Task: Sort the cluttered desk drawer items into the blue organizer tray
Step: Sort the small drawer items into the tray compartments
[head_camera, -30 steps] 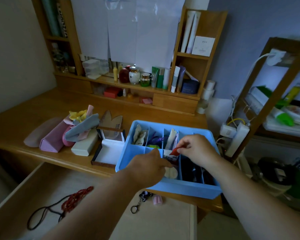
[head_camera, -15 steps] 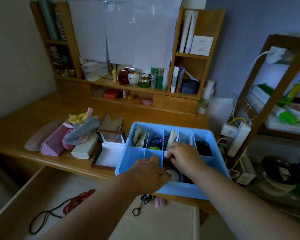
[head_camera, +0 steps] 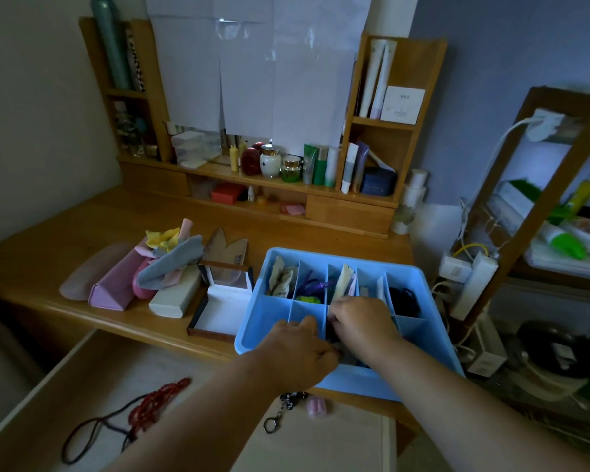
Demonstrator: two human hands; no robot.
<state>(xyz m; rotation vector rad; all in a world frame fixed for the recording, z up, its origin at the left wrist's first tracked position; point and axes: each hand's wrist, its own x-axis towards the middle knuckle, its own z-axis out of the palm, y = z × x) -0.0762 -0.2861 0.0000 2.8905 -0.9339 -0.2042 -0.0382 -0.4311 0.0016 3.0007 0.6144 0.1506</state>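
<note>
Blue plastic organizer tray (head_camera: 256, 321), divided into compartments, sat at the near right edge of the wooden tabletop (head_camera: 82, 233). Both hands were inside its near middle compartments. Left hand (head_camera: 300, 352) lay knuckles-up over the near divider, fingers curled down into the tray; whether it held anything could not be told. Right hand (head_camera: 361, 323) was just beside it, fingers bent down into the next compartment over something dark; grip not visible.

Far compartments held pale paper packets (head_camera: 280, 277), purple looped cord (head_camera: 312, 286) and a black tangle (head_camera: 404, 301) at far right.

Left of the tray: an open white-lined box (head_camera: 223, 304), a cream oblong case (head_camera: 174, 296), a pink triangular case (head_camera: 111, 287), and a grey cloth (head_camera: 172, 262).

Below the tabletop the open drawer (head_camera: 48, 396) held a red beaded string on a dark cord (head_camera: 147, 403), a metal clasp keychain (head_camera: 275, 419) and a small pink piece (head_camera: 315, 407).
</note>
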